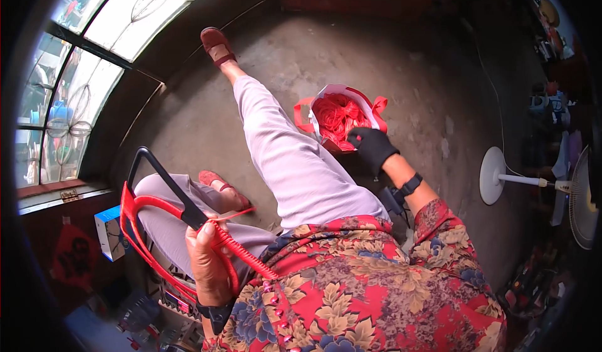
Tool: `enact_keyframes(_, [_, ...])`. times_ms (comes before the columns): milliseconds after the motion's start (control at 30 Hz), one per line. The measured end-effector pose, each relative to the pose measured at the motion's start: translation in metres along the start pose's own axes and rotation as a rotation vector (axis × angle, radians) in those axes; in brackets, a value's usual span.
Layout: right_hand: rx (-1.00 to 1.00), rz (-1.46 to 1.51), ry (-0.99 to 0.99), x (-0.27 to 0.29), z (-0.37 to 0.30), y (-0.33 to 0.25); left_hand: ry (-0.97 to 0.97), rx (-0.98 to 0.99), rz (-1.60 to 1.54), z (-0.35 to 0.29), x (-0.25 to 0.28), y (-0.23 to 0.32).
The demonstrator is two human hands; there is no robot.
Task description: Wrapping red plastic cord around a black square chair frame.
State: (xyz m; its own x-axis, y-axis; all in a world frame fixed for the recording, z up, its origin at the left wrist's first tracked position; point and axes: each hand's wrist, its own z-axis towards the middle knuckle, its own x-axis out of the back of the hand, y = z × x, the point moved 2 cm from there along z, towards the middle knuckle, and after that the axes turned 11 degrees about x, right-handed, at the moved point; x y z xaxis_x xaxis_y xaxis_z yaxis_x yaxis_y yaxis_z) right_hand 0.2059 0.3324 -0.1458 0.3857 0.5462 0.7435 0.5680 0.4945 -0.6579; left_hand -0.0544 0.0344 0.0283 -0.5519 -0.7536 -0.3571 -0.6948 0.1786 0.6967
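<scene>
My left hand (207, 258) is bare and grips a black bent metal frame (164, 183) together with a red cord-wrapped hoop (141, 239) that curves out to the left of my knee. A thin red strand (235, 214) runs from my fingers toward my leg. My right hand (371, 146) wears a black glove and reaches down to the rim of a red and white bag (342, 117) on the floor, which is full of red cord. Whether the gloved fingers hold any cord I cannot tell. My legs in pale trousers stretch out between the two hands.
A white standing fan (501, 176) stands on the concrete floor to the right. Windows with metal bars (81, 70) line the left wall. A blue and white box (110, 230) lies at lower left among clutter. Dark shelves with goods fill the far right.
</scene>
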Motion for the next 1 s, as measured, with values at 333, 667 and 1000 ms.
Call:
enact_keyframes(333, [0.231, -0.632, -0.033, -0.038, 0.091, 0.061, 0.028, -0.035, -0.015, -0.002, -0.003, -0.001])
enact_keyframes(667, [-0.021, -0.411, -0.072, -0.003, 0.026, 0.016, 0.152, -0.013, 0.040, 0.005, -0.018, 0.003])
enact_keyframes(1000, [-0.014, -0.014, 0.498, 0.071, -0.009, 0.010, 0.177, -0.027, 0.078, 0.010, -0.027, 0.004])
